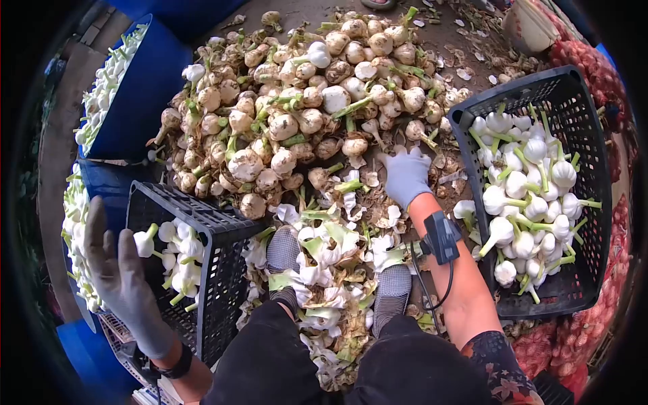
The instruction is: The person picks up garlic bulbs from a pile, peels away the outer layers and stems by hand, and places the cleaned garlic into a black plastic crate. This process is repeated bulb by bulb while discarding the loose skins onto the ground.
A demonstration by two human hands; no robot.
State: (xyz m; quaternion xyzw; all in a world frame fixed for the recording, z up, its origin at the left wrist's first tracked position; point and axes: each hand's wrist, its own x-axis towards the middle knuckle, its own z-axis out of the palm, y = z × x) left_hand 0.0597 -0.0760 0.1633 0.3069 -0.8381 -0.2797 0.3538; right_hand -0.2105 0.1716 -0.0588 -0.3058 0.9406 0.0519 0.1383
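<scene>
My left hand [128,283], in a grey glove, is raised over the left black crate [226,270] with its fingers spread. Just beyond its fingertips is a clean white garlic bulb [145,241], apparently in the air over the crate. My right hand [407,175], gloved too, reaches down to the ground at the near right edge of a large pile of soil-stained garlic [283,126]. Its fingers are partly bent, and whether anything lies beneath them is hidden. Peeled white bulbs with green stems [533,202] fill much of the right black crate [587,270].
Blue tubs [145,101] of white garlic stand at the left. Peeled skins and leaves [331,270] cover the ground around my feet [391,290]. Red net sacks [601,331] lie along the right edge. A white bulb [466,209] rests beside the right crate.
</scene>
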